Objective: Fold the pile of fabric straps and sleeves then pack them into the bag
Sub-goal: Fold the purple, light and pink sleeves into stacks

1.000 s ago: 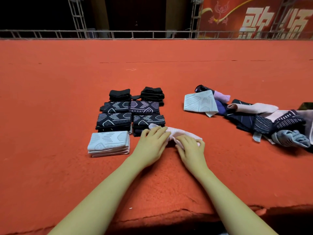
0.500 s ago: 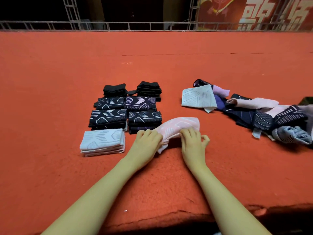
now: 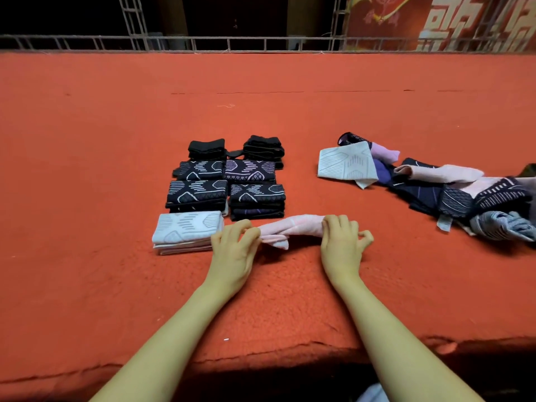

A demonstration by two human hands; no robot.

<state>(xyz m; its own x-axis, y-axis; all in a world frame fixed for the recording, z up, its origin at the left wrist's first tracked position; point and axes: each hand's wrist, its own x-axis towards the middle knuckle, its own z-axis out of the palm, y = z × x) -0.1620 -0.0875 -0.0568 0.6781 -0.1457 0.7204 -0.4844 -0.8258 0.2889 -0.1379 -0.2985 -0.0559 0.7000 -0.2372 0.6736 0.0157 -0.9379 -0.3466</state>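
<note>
A pale pink sleeve [image 3: 293, 228] is stretched sideways between my hands, just above the red carpet. My left hand [image 3: 235, 250] pinches its left end and my right hand [image 3: 340, 242] grips its right end with curled fingers. Folded pieces lie in neat stacks beyond: a white patterned stack [image 3: 187, 232] nearest, black patterned stacks [image 3: 226, 188] behind it, plain black ones [image 3: 235, 147] at the back. An unfolded pile of sleeves and straps [image 3: 435, 187] lies at the right, with a white patterned piece [image 3: 346, 163] on its left side. No bag is plainly visible.
Everything rests on a red carpeted platform [image 3: 116, 140] whose front edge [image 3: 261, 355] drops off near my forearms. A metal railing [image 3: 261, 43] and a red banner [image 3: 435, 21] stand at the far side. A dark object [image 3: 530, 169] peeks in at the right frame edge.
The pink sleeve was bunched under both hands; my hands have moved apart and pulled it out lengthwise, lifted slightly off the carpet.
</note>
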